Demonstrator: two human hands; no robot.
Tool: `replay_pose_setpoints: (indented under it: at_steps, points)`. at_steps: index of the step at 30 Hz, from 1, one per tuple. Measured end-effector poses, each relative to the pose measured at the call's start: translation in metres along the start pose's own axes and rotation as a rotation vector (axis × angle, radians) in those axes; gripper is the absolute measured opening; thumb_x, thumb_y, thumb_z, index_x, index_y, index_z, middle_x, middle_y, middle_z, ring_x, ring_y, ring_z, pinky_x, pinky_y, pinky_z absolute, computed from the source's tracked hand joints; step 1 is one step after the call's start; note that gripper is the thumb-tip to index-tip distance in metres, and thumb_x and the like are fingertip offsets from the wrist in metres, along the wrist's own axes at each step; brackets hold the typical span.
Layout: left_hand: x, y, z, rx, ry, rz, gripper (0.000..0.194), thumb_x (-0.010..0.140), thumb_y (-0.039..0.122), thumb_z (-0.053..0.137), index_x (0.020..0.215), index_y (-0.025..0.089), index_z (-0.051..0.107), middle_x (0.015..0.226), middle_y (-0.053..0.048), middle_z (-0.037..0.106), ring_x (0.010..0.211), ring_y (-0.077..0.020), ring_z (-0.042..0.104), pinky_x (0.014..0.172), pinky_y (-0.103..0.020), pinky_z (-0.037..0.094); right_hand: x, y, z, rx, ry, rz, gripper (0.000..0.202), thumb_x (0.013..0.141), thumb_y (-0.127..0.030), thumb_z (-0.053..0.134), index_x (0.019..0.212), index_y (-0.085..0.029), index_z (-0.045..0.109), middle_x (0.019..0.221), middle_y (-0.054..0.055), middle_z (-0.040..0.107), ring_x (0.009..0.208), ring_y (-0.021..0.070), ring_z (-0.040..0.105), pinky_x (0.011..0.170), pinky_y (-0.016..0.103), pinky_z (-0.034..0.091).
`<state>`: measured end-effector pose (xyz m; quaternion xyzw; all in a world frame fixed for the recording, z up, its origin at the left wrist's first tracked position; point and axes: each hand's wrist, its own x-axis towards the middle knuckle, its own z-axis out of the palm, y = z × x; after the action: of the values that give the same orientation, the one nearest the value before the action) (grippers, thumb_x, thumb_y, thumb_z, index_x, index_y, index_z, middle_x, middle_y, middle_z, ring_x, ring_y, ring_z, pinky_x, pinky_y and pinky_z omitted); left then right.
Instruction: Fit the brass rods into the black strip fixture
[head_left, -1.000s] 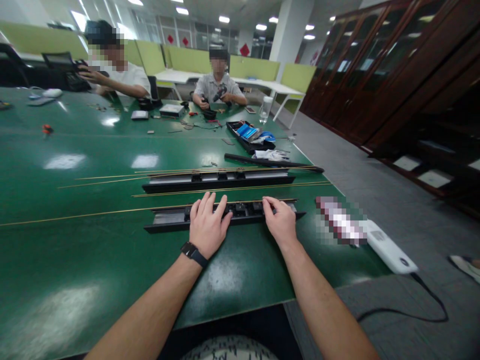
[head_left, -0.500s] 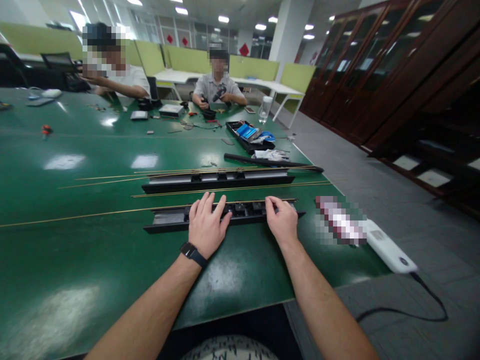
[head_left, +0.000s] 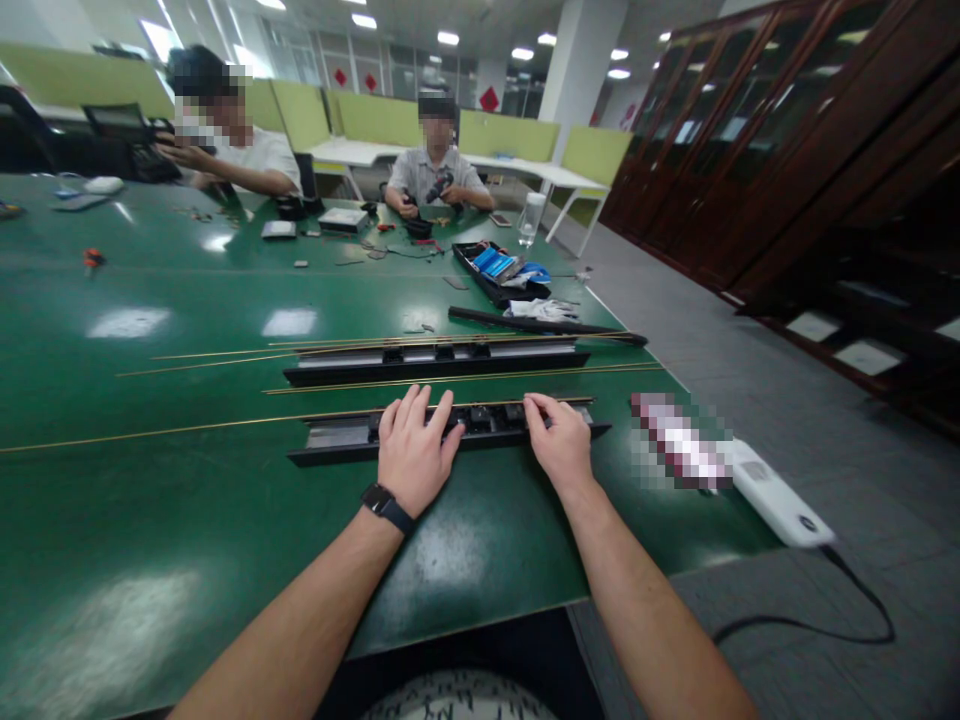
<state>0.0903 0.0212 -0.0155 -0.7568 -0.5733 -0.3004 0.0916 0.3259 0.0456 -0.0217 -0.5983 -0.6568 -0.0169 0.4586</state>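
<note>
In front of me a long black channel [head_left: 334, 456] with a silvery inside and several black blocks lies across the green table. My left hand [head_left: 414, 440] rests over its middle, fingers spread and lying flat. A thin brass-coloured strip [head_left: 187, 429] runs along the channel's far edge and reaches far out to the left. Near the channel's right end my right hand [head_left: 559, 437] pinches at that far edge, thumb and forefinger together on the thin strip. The exact grip is partly hidden by the fingers. More thin brass strips [head_left: 360, 385] lie just beyond.
Farther off lies a second black channel [head_left: 337, 374] with strips on it. Behind it are a dark bar [head_left: 592, 331], white gloves [head_left: 544, 310] and a black tray [head_left: 487, 284]. A white device [head_left: 776, 490] with a cable sits right. Two people sit across the table [head_left: 225, 540].
My right hand has slid slightly left along the channel's far edge, still pinching. My left hand stays nearly where it was.
</note>
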Motion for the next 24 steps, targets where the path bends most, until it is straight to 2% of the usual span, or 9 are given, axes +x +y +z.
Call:
replay_pose_setpoints:
  at_steps: [15, 24]
  points:
    - [0.0002, 0.0004, -0.0006, 0.008, 0.0, 0.004, 0.049, 0.105, 0.042, 0.051, 0.149, 0.022, 0.06, 0.154, -0.018, 0.059, 0.151, -0.0335, 0.047, 0.123, -0.053, 0.034, 0.0022, 0.0027, -0.0022, -0.103, 0.041, 0.048, 0.034, 0.101, -0.042, 0.055, 0.098, -0.023, 0.082, 0.085, 0.007, 0.079, 0.08, 0.0249, 0.072, 0.083, 0.038, 0.052]
    - [-0.0002, 0.0005, -0.0009, 0.027, -0.007, 0.009, 0.049, 0.106, 0.042, 0.049, 0.148, 0.022, 0.06, 0.153, -0.018, 0.059, 0.15, -0.0334, 0.047, 0.123, -0.053, 0.034, 0.0009, -0.0012, -0.0025, -0.012, -0.016, 0.029, 0.03, 0.101, -0.04, 0.058, 0.109, -0.024, 0.082, 0.097, 0.006, 0.082, 0.083, 0.0232, 0.074, 0.088, 0.038, 0.054]
